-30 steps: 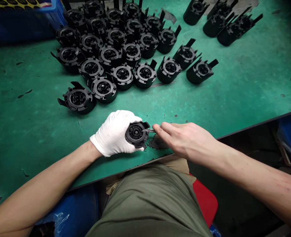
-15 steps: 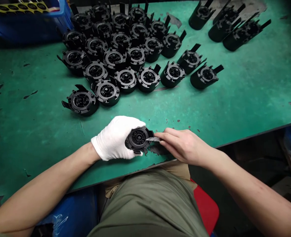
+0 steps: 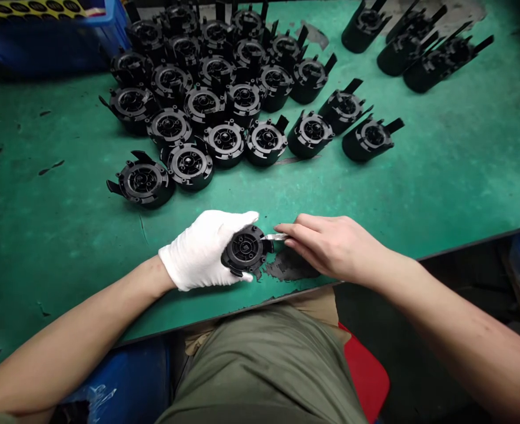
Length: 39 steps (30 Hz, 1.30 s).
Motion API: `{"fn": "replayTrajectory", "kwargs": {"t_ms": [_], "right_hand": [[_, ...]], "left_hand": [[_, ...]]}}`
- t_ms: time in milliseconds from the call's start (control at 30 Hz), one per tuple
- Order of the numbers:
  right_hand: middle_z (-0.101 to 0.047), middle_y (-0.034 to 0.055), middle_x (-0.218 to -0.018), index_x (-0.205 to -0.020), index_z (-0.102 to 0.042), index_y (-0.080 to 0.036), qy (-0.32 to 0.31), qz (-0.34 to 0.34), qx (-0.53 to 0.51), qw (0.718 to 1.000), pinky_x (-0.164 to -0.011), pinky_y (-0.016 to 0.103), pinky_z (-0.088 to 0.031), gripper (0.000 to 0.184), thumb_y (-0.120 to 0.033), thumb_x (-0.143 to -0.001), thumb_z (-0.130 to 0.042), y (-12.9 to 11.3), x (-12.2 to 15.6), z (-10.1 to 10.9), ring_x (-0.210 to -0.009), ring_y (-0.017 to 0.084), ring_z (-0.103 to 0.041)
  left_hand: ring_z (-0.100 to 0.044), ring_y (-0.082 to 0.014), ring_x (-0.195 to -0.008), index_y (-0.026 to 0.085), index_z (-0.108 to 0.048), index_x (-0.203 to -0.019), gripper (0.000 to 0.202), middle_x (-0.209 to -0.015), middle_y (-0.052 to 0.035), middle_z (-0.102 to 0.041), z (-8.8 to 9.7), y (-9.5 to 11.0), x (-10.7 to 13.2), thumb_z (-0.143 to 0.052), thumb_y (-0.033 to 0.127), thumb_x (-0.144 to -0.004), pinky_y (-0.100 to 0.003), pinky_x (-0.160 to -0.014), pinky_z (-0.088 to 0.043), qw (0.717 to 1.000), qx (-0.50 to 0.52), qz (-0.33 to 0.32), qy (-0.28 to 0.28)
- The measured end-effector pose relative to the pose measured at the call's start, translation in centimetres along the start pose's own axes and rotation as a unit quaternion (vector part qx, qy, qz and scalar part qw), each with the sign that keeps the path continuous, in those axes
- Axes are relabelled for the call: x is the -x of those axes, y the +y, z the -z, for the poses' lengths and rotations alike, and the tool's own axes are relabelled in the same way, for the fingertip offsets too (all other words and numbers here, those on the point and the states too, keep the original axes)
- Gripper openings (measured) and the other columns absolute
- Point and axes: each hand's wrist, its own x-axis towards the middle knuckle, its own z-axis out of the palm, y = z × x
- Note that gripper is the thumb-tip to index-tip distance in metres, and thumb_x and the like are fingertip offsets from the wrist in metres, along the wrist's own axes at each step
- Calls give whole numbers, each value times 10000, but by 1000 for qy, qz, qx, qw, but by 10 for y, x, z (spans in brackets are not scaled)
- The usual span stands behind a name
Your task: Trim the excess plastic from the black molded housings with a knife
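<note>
A white glove covers my left hand (image 3: 209, 250), which is wrapped round a round black plastic housing (image 3: 245, 250). The housing's ribbed end faces up, and dark tabs stick out from its rim. My bare right hand (image 3: 325, 244) pinches a small knife (image 3: 275, 237), its thin metal blade pointing left at the upper right part of the housing's rim. Whether the blade touches the plastic I cannot tell. The knife's handle is hidden inside my fingers. Both hands are just above the green tabletop, near its front edge.
Several similar black housings (image 3: 191, 165) stand in a cluster on the green table (image 3: 445, 171), with more at the back right (image 3: 423, 70). A blue bin (image 3: 60, 44) sits at the back left. Worn dark patches (image 3: 288, 265) mark the tabletop by my right hand.
My right hand has moved up slightly with the knife, whose blade has gone from the housing's right side to its upper right rim. The housing has turned and shifted a little in my left hand.
</note>
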Motion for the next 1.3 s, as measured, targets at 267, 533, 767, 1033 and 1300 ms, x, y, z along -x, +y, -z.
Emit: {"fn": "replayTrajectory", "kwargs": {"t_ms": [267,533,767,1033,1300], "right_hand": [[-643,20,-860,-1230,-728,-161,-103,133,32,985,-584,347,-269,315,-260,-1183,-433,27,-30,17,-729,154,-561],[-646,61,-886,-1235,-731,-125,-130,170,46,976,-575,353,-276,327,-127,-1119,-426,23,-36,23,-757,177,-564],[-669,45,-933,-1253,-734,-157,-181,219,70,956,-591,360,-300,331,-123,-1131,-427,31,-52,32,-774,180,-581],[-684,40,-984,-1281,-753,-159,-194,243,35,950,-684,371,-354,465,-86,-1142,-316,37,-65,38,-793,161,-549],[-653,17,-891,-1198,-693,-176,-10,117,-17,993,-611,297,-405,244,-308,-1175,-488,33,-29,20,-736,152,-601]], "left_hand": [[-752,-390,-1308,218,-417,-1621,925,-1419,-185,-732,2,0,-2,-822,506,-841,-508,-1134,-614,1000,23,-2,-17],[-767,-369,-1289,222,-426,-1614,861,-1391,-177,-752,2,1,-4,-787,470,-872,-489,-1113,-626,999,33,-15,-1],[-799,-367,-1194,212,-488,-1550,790,-1304,-171,-782,3,2,-8,-772,483,-865,-486,-1048,-641,1000,25,-15,1],[-811,-368,-1110,195,-548,-1516,749,-1218,-161,-801,4,4,-9,-768,469,-855,-480,-985,-647,999,42,-3,-2],[-813,-354,-1132,210,-557,-1463,799,-1258,-143,-802,3,1,-9,-887,554,-823,-459,-998,-641,998,55,2,17]]}}
